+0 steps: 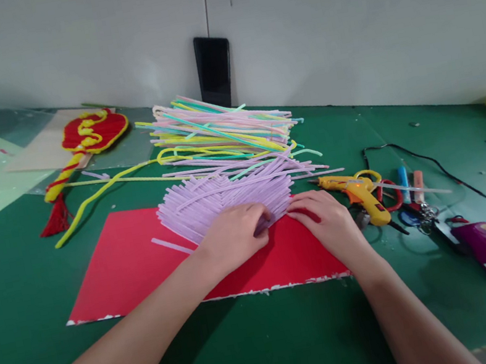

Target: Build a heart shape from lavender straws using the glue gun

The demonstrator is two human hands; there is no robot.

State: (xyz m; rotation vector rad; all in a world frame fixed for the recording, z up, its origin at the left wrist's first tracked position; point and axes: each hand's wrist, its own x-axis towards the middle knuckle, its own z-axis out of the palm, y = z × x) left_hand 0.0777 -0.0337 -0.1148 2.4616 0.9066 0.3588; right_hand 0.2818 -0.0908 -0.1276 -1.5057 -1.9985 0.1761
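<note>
1. The lilac strips (222,198) lie side by side in a fan on the upper part of the red sheet (122,272). Their far ends reach towards the loose pile behind.
2. The left hand (233,234) covers the fan's near edge, fingers curled down over the strip ends. From my feed I cannot tell whether they pinch a strip or only press on it.
3. The right hand (325,221) lies spread and holds nothing, its fingertips on the sheet right at the fan's right corner.
4. I judge this to be the seating of the strips onto the sheet. To do it well I would press evenly along the row, keep neighbours touching without overlap, and let the right hand pin the sheet so it cannot slide on the green table (41,343).
5. One spare strip (172,246) lies alone on the sheet, just left of the fan.
6. The pile of coloured strips (225,135) sits behind the fan and touches it.
7. The glue gun (360,192) rests just beside the right hand, with its nozzle towards the fan. I would mind that tip.
8. A red and yellow ornament (88,134) lies well apart at the far left.
</note>
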